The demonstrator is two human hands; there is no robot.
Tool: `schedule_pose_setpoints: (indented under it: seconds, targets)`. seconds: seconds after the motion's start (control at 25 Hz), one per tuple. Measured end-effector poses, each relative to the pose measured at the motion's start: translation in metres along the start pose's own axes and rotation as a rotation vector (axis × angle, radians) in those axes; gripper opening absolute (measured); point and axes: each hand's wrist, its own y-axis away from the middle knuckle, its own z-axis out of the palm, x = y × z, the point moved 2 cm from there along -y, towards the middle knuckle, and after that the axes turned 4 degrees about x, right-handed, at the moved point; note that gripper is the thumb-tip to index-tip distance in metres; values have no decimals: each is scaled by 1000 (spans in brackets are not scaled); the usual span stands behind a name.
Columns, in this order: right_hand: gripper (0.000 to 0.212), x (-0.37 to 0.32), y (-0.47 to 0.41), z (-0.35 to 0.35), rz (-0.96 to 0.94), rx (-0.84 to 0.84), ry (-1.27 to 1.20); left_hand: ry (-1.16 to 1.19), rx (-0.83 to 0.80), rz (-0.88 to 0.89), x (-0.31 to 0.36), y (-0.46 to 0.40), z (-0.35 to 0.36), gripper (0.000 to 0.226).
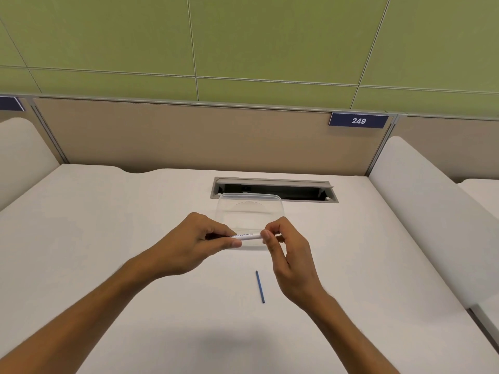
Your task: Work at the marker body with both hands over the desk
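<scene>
A white whiteboard marker with dark lettering lies level between my two hands, a little above the white desk. My left hand grips its left part with curled fingers and thumb. My right hand pinches its right end between thumb and fingertips. Just behind the marker a clear plastic container stands on the desk. A thin blue stick lies loose on the desk below my right hand, touched by neither hand.
An open cable slot is sunk into the desk behind the container. A beige partition with a blue sign reading 249 closes the back. White padded dividers rise on both sides.
</scene>
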Motion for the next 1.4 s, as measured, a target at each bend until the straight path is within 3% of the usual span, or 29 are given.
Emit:
schedule_pose_setpoints:
  seconds: [0.12,0.24,0.36,0.48,0.8,0.92,1.12,1.4]
  targets:
    - [19,-1,-1,-2,77,-22,-55,-123,77,63,3,2,-2,19]
    - [35,-4,-2,-1,179,3,-136,-425,185,231,11,5,-1,18]
    - [47,-4,-3,1,235,-5,-187,-567,215,288,16,7,0,18]
    - [43,-4,-2,2,234,-35,-190,-544,214,282,13,6,0,19]
    - [14,-5,0,-2,79,-75,-81,-217,115,111,1,2,-7,26]
    - [17,-4,0,-1,122,-52,-79,-316,134,152,4,3,-8,24]
    - [45,-3,-3,1,286,-4,-190,-613,186,288,18,6,-4,19]
    - [29,-2,-4,-2,288,-96,-226,-552,151,229,12,6,-3,25]
